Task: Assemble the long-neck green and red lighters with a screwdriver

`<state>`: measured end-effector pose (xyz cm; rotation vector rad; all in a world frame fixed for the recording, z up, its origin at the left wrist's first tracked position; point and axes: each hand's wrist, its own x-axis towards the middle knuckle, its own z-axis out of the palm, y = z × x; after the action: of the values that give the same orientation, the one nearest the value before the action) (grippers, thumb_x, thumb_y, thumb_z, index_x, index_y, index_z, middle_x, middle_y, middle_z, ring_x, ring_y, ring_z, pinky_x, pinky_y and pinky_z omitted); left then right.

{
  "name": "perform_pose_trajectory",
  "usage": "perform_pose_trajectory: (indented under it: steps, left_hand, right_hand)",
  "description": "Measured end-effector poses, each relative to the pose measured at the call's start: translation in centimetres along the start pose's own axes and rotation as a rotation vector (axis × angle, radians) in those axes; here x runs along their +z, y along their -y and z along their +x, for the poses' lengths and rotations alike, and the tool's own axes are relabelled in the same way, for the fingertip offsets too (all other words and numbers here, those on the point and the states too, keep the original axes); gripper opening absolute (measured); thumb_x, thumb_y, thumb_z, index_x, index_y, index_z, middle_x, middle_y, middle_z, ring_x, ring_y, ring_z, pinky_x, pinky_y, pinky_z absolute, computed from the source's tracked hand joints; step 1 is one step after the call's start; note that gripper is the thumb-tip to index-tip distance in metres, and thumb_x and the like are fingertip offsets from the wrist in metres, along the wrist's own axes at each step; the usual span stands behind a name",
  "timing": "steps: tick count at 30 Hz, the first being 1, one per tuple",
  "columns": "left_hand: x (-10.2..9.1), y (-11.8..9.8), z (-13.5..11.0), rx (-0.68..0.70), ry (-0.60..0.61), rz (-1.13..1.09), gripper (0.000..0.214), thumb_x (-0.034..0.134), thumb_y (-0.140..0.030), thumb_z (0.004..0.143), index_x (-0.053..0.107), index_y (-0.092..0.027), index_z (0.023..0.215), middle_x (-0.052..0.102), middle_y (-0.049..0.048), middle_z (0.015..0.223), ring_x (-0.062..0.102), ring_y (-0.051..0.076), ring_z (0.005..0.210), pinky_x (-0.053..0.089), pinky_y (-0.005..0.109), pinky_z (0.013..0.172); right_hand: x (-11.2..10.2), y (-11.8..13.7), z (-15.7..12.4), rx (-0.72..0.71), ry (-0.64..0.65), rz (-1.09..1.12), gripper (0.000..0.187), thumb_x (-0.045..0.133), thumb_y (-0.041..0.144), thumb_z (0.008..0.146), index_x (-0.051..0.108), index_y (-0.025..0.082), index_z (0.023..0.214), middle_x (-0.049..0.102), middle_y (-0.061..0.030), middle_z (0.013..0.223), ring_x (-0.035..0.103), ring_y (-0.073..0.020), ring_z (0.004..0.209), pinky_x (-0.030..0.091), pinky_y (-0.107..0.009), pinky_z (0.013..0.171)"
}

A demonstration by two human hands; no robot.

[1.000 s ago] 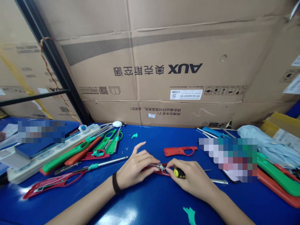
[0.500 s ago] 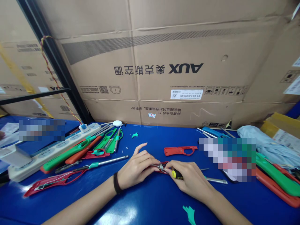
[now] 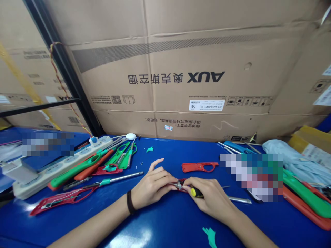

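On the blue table [image 3: 170,224] my left hand [image 3: 152,186] is closed on a red plastic shell with a small metal part [image 3: 178,184] at its tip; the little finger sticks up. My right hand [image 3: 210,196] is closed around a screwdriver with a yellow and black handle [image 3: 196,193], its fingertips meeting the same metal part. A thin metal rod [image 3: 239,199] lies on the table just past my right hand. Most of the red shell is hidden under my fingers.
A loose red shell half [image 3: 199,167] lies behind my hands. Left: green and red lighter-like tools [image 3: 77,170], metal rods, a white power strip [image 3: 51,172]. Right: green and orange tools [image 3: 307,199], a grey cloth [image 3: 292,162]. Large cardboard boxes [image 3: 181,75] wall the back. A teal plastic bit [image 3: 210,236] lies near the front edge.
Both hands stay on the red piece; my right hand has crept a little left and the screwdriver handle has turned slightly. The view has shifted a bit to the left.
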<state>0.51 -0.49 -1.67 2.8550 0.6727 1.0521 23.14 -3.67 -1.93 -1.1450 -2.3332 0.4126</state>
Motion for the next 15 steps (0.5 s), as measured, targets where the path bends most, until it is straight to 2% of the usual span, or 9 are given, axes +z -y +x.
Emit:
perform_pose_trajectory:
  steps: [10,15]
  left_hand:
    - [0.3,-0.26,-0.32,0.069,-0.042,0.027,0.018,0.054,-0.022,0.092,0.057,-0.017,0.109,0.069,0.0021,0.089,0.06,0.013,0.076,0.029,0.044,0.107]
    - [0.23,0.15,-0.17,-0.008,-0.012,-0.022,0.016,0.052,-0.025,0.093,0.06,-0.019,0.105,0.068,0.001,0.085,0.06,0.012,0.076,0.027,0.045,0.108]
  right_hand:
    - [0.0,-0.02,0.03,-0.074,-0.026,-0.055,0.016,0.048,0.015,0.089,0.061,0.023,0.092,0.07,0.0009,0.085,0.066,-0.0152,0.075,0.042,-0.023,0.064]
    - [-0.12,-0.21,0.24,-0.091,-0.078,-0.098,0.019,0.048,0.022,0.092,0.065,0.025,0.098,0.071,0.0002,0.087,0.067,-0.015,0.076,0.045,-0.023,0.065]
